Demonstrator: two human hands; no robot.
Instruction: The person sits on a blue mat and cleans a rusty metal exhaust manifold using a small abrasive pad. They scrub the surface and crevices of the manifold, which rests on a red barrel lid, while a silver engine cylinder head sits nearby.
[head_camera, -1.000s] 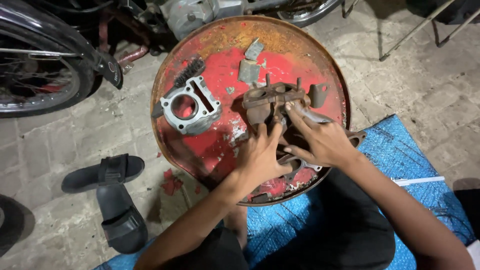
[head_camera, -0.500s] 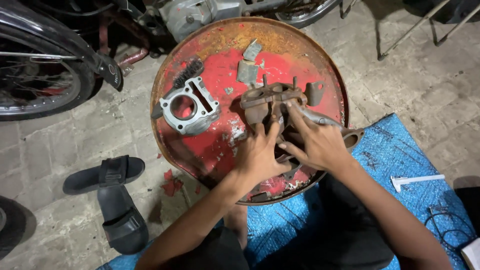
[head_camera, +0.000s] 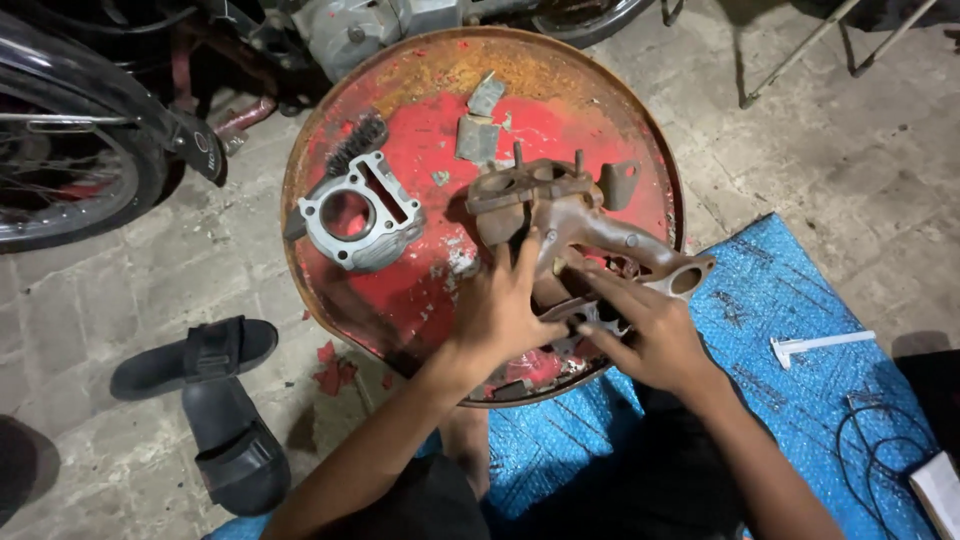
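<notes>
Rust-red, the round drum top (head_camera: 420, 290) carries one brown cast manifold (head_camera: 570, 220), one grey engine cylinder (head_camera: 355, 215), two flat grey scraps (head_camera: 478, 135) and one small bracket (head_camera: 620, 182). The left hand (head_camera: 500, 310) lies open, fingers spread on the manifold; the right hand (head_camera: 645, 335) presses flat fingers on its near end. Two black sandals (head_camera: 215, 405) sit on the paving, left of a blue mat (head_camera: 790, 400).

On the round drum lid (head_camera: 400, 300) at frame centre, an engine cylinder (head_camera: 358, 215) lies left of the manifold casting (head_camera: 570, 225). Both hands rest on the casting's lower edge, left hand (head_camera: 500, 310), right hand (head_camera: 650, 335). Sandals (head_camera: 210, 400) sit lower left, a caliper (head_camera: 820, 345) right.
</notes>
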